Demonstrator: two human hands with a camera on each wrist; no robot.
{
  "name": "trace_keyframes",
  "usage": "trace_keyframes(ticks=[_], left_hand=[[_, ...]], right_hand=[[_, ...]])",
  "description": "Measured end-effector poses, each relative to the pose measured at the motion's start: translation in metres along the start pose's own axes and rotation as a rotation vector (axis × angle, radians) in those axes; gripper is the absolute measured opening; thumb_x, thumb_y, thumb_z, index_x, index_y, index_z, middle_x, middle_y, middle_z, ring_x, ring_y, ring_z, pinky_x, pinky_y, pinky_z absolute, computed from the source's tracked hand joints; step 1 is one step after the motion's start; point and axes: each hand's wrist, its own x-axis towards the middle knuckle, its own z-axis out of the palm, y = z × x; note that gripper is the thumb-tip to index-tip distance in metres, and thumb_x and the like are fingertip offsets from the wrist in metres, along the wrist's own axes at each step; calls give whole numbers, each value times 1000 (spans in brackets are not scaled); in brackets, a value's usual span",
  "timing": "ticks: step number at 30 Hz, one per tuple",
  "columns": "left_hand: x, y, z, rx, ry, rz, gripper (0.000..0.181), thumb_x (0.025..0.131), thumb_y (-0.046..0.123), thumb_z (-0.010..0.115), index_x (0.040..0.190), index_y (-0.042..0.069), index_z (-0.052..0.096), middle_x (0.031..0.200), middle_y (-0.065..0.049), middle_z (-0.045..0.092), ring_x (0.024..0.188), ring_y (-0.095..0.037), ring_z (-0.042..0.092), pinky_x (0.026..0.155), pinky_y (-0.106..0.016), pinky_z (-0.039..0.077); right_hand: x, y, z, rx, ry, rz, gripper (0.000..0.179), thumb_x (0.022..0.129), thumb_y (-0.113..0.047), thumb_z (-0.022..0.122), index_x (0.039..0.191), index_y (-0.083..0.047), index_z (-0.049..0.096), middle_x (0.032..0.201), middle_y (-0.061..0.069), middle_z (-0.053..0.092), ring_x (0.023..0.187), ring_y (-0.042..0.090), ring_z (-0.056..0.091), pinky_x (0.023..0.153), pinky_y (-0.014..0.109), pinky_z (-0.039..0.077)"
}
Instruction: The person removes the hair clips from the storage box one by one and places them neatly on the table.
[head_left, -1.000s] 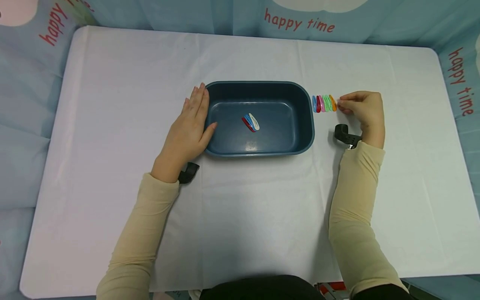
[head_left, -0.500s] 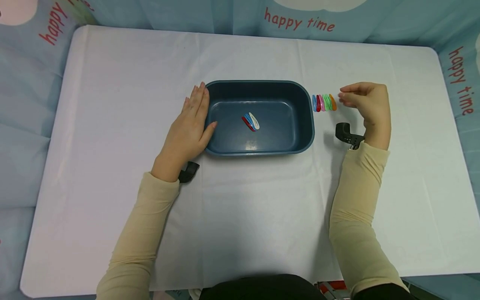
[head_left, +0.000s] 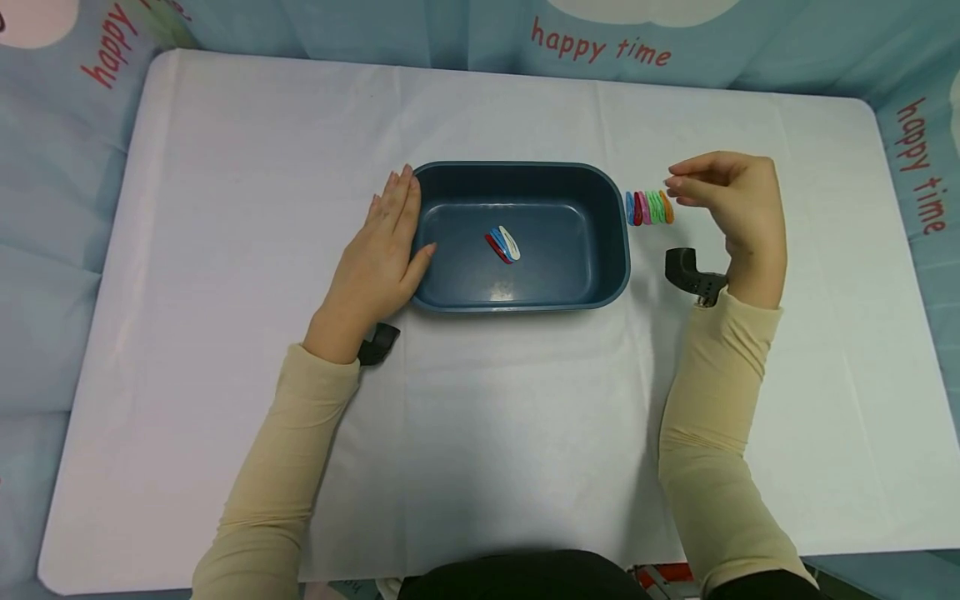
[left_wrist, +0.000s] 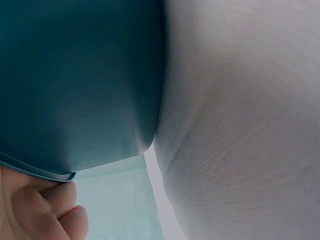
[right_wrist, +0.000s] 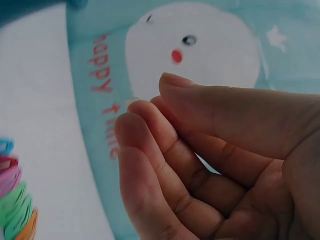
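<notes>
Hovering by multicoloured oval hair clips [head_left: 650, 207]: right hand [head_left: 731, 196], fingertips narrowly apart, any hold unclear.
Dark-blue rectangular plastic tray [head_left: 555, 242] has them beside its right edge, the straight-fingered left hand [head_left: 378, 250] touching its left.

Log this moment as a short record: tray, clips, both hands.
Tray: dark blue, on white table
Clips in tray: red, blue, white
Clip row: right of tray; blue, red, pink, green, orange
Left hand: against tray's left rim
Right hand: near row's orange end, fingers curled; cannot tell whether it holds anything
</notes>
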Motion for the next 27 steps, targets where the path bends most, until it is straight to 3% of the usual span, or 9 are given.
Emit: trace_keyframes(ticks=[10, 18, 24, 27], left_hand=[[0, -1, -4, 3, 17, -1, 67, 100, 26, 42, 147, -8, 10, 156, -18, 3, 144, -24, 0, 114, -39, 6], [0, 2, -1, 3, -1, -4, 68, 100, 29, 41, 147, -8, 9, 156, -19, 3, 144, -24, 0, 114, -40, 6], [-1, 2, -2, 7, 3, -3, 68, 100, 28, 43, 147, -8, 10, 156, -19, 4, 144, -24, 0, 114, -39, 7], [-1, 2, -3, 9, 4, -3, 68, 100, 28, 43, 147, -8, 10, 156, -19, 4, 144, -24, 0, 114, -39, 7]], right_hand=[[-15, -23, 21, -14, -83, -109, 11, 78, -1, 74, 89, 3, 74, 78, 1, 69, 72, 14, 65, 69, 18, 50], [-18, -23, 40, -153, -177, -164, 12, 81, -2, 73, 92, 3, 73, 76, -4, 69, 68, 11, 64, 61, 19, 45], [-18, -26, 58, -240, -236, -147, 15, 82, -10, 74, 94, -1, 73, 77, -7, 69, 66, 12, 58, 49, 20, 38], [-18, -30, 69, -273, -267, -159, 17, 83, -9, 72, 97, 2, 72, 80, -5, 69, 67, 12, 59, 55, 18, 41]])
